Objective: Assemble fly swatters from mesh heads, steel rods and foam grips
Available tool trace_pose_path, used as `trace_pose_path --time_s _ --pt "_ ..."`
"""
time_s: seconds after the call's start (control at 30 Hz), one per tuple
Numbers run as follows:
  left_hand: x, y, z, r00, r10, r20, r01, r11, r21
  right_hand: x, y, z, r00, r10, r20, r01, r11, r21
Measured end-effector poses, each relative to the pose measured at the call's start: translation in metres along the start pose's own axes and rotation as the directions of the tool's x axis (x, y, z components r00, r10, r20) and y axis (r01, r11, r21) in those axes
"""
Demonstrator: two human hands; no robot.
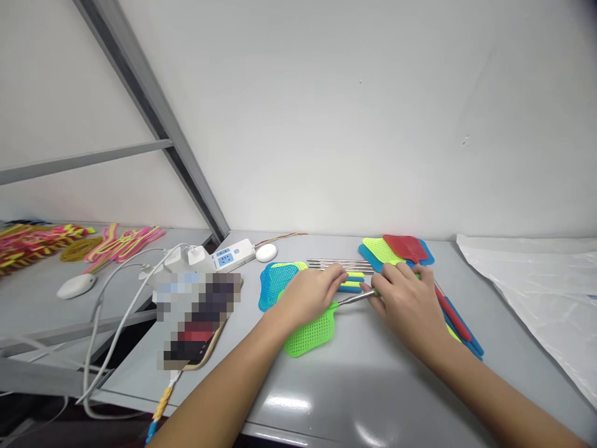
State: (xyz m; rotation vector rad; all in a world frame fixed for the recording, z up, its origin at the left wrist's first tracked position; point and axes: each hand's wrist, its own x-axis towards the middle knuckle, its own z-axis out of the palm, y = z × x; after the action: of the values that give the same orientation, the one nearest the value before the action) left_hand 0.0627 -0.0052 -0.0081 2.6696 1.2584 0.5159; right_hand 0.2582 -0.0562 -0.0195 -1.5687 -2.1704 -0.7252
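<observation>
A lime-green fly swatter head (311, 334) lies on the grey table (373, 386), with a thin metal rod (357, 298) running from it to the right. My left hand (310, 292) rests on the top of that head, fingers curled over it. My right hand (405, 297) grips the rod's right end, which has a green handle. Behind my left hand lie blue and green swatter heads (275, 281) and several loose metal rods with coloured grips (340, 266). Beyond and under my right hand sit finished swatters in red, green and blue (402, 249).
A phone (198, 320) lies left of my left arm, its cable hanging over the table edge. A white power strip (228, 255), chargers and white cables sit behind it. Coloured straps (69, 242) lie far left. Clear plastic sheeting (532, 292) covers the right end.
</observation>
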Motion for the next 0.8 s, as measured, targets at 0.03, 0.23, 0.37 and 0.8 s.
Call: trace_pose_path --time_s 0.03,0.23,0.37,0.8 --pt "0.001 -0.001 -0.002 0.999 0.004 -0.036 -0.003 1.000 0.014 0.000 0.001 0.002 1.000 0.006 0.026 -0.007 1.000 0.018" --pt "0.001 -0.006 -0.021 0.854 0.075 -0.515 -0.085 0.996 0.004 0.002 0.008 0.012 0.984 0.130 0.124 -0.135 0.990 0.030" --pt "-0.009 0.007 -0.012 0.766 0.202 -0.611 -0.339 0.934 -0.116 0.004 0.012 0.014 0.968 0.204 0.149 -0.212 0.977 0.039" --pt "0.000 0.018 0.029 0.751 -0.619 -0.230 -0.062 0.282 -0.958 -0.005 -0.010 0.007 0.939 0.129 0.318 -0.291 0.791 0.539"
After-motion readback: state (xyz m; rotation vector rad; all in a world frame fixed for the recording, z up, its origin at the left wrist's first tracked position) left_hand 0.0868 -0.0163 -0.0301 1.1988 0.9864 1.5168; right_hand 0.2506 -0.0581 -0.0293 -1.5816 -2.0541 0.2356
